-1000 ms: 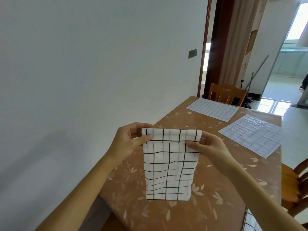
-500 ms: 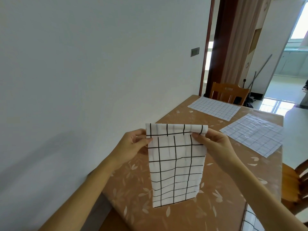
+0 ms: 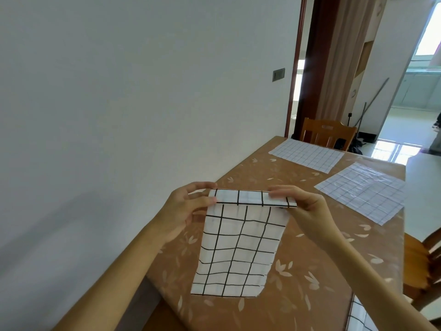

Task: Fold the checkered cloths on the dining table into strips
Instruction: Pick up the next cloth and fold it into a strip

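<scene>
A white cloth with a black grid [image 3: 238, 249] hangs in the air above the near part of the brown dining table [image 3: 274, 177]. Its top edge is turned over into a narrow band. My left hand [image 3: 183, 209] pinches the left end of that band, thumb in front. My right hand [image 3: 303, 204] pinches the right end. Two more checkered cloths lie flat farther along the table: one at the far end [image 3: 306, 154] and one toward the right edge [image 3: 362, 192]. A corner of another checkered cloth [image 3: 360, 318] shows at the bottom right.
A white wall runs along the table's left side. A wooden chair [image 3: 328, 133] stands at the far end and another chair [image 3: 422, 263] at the right side. Beyond is a doorway with a curtain and a bright tiled floor.
The top band of the cloth has been turned over further between both hands, and the hanging part has swung a little toward me and to the left. Both hands keep their pinch on the top corners.
</scene>
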Demonstrator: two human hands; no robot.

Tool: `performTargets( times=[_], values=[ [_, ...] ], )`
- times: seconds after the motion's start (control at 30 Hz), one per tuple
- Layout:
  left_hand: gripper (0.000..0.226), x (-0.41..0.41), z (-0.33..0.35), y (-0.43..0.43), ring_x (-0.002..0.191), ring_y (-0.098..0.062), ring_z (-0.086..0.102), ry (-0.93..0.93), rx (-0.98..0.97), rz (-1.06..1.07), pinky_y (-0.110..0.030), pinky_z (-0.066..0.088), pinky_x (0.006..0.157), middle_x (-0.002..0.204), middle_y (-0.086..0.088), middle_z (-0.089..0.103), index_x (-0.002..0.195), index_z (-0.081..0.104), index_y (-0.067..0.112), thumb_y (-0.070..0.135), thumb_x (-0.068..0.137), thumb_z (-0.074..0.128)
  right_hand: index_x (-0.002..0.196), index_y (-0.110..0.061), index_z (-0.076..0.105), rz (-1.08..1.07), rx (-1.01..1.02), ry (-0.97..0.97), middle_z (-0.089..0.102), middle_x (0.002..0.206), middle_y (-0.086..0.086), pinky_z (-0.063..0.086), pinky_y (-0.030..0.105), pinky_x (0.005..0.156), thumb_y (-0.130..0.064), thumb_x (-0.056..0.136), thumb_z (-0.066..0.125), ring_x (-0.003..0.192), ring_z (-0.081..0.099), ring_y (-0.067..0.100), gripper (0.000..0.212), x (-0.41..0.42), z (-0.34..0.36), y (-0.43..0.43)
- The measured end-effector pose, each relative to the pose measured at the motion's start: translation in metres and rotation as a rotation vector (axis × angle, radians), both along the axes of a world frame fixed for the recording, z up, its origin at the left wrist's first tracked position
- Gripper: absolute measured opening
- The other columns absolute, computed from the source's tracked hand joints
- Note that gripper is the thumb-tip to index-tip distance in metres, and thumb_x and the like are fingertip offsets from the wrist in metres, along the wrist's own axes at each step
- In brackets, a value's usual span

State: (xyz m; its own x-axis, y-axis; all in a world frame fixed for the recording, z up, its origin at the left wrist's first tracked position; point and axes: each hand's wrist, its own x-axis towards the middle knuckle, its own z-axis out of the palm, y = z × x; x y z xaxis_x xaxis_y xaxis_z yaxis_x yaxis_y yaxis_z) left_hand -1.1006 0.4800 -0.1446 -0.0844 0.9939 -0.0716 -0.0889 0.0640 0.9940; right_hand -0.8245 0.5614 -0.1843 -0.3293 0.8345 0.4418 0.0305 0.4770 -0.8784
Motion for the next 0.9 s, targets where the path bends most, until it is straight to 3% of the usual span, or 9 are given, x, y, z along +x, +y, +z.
performTargets(
  times=[0.07, 0.13, 0.2, 0.27, 0.4, 0.57, 0.7, 0.77, 0.9],
  values=[
    [0.040, 0.000, -0.002, -0.001, 0.093, -0.030, 0.074, -0.011, 0.024, 0.020, -0.034, 0.061, 0.073, 0.106, -0.015, 0.076, 0.125, 0.067, 0.013, 0.001, 0.086, 0.072, 0.122, -0.019, 0.068, 0.012, -0.156, 0.081, 0.076, 0.110, -0.005, 0.060, 0.030, 0.086, 0.004, 0.097, 0.054, 0.102, 0.072, 0.013, 0.037, -0.002, -0.001, -0.001],
    [0.040, 0.001, -0.004, -0.001, 0.097, -0.031, 0.075, -0.020, 0.054, 0.050, -0.036, 0.062, 0.077, 0.108, -0.016, 0.076, 0.125, 0.068, 0.011, -0.001, 0.086, 0.071, 0.131, -0.020, 0.060, 0.073, -0.417, 0.164, 0.077, 0.107, 0.001, 0.058, 0.035, 0.085, -0.013, 0.105, 0.039, 0.099, 0.073, 0.021, 0.034, -0.004, 0.002, -0.003],
    [0.034, 0.001, -0.004, -0.001, 0.101, -0.032, 0.075, -0.012, 0.082, 0.078, -0.035, 0.062, 0.079, 0.110, -0.015, 0.077, 0.120, 0.071, 0.008, -0.001, 0.087, 0.071, 0.125, -0.016, 0.063, 0.153, -0.606, 0.154, 0.078, 0.102, 0.010, 0.054, 0.042, 0.087, -0.037, 0.102, 0.030, 0.097, 0.071, 0.031, 0.046, -0.003, 0.003, -0.003],
    [0.028, 0.001, -0.005, 0.000, 0.101, -0.032, 0.075, 0.011, 0.086, 0.097, -0.033, 0.063, 0.078, 0.109, -0.014, 0.077, 0.114, 0.073, 0.005, 0.000, 0.087, 0.071, 0.119, -0.015, 0.068, 0.210, -0.648, 0.070, 0.077, 0.105, 0.013, 0.054, 0.044, 0.090, -0.051, 0.099, 0.034, 0.098, 0.072, 0.032, 0.054, -0.003, 0.001, -0.004],
    [0.021, 0.000, -0.007, -0.001, 0.095, -0.033, 0.075, 0.109, 0.086, 0.094, -0.037, 0.063, 0.077, 0.105, -0.015, 0.078, 0.110, 0.073, 0.003, 0.004, 0.089, 0.071, 0.112, -0.013, 0.073, 0.165, -0.529, 0.052, 0.077, 0.108, 0.010, 0.057, 0.041, 0.088, -0.024, 0.093, 0.066, 0.100, 0.074, 0.028, 0.024, -0.006, -0.003, -0.008],
    [0.017, 0.000, -0.011, -0.001, 0.092, -0.034, 0.076, 0.200, 0.070, 0.076, -0.042, 0.063, 0.076, 0.104, -0.015, 0.077, 0.112, 0.067, 0.008, 0.016, 0.097, 0.064, 0.107, -0.013, 0.076, 0.129, -0.414, 0.092, 0.079, 0.101, 0.007, 0.060, 0.030, 0.078, -0.014, 0.091, 0.067, 0.094, 0.075, 0.024, 0.019, -0.009, 0.001, -0.009],
    [0.037, 0.004, -0.009, -0.001, 0.089, -0.029, 0.076, 0.109, -0.065, 0.043, -0.040, 0.062, 0.069, 0.107, -0.013, 0.077, 0.117, 0.066, 0.012, 0.042, 0.100, 0.053, 0.105, -0.016, 0.077, 0.084, -0.266, 0.056, 0.079, 0.103, 0.000, 0.058, 0.028, 0.088, -0.003, 0.093, 0.063, 0.100, 0.073, 0.015, 0.023, -0.009, -0.002, -0.008],
    [0.043, 0.004, -0.009, 0.001, 0.092, -0.028, 0.075, 0.078, -0.090, 0.053, -0.040, 0.062, 0.074, 0.109, -0.010, 0.076, 0.120, 0.067, 0.014, 0.047, 0.096, 0.056, 0.100, -0.021, 0.078, 0.071, -0.179, 0.001, 0.079, 0.102, -0.005, 0.056, 0.025, 0.089, 0.005, 0.093, 0.060, 0.102, 0.072, 0.010, 0.032, -0.008, -0.005, -0.007],
    [0.038, 0.004, -0.016, 0.002, 0.105, -0.028, 0.073, 0.150, -0.012, 0.042, -0.039, 0.061, 0.087, 0.112, -0.007, 0.077, 0.124, 0.064, 0.013, 0.013, 0.087, 0.075, 0.094, -0.026, 0.081, 0.078, -0.108, -0.035, 0.078, 0.102, -0.007, 0.055, 0.025, 0.092, 0.009, 0.093, 0.058, 0.105, 0.070, 0.009, 0.042, -0.004, -0.011, -0.004]
  ],
)
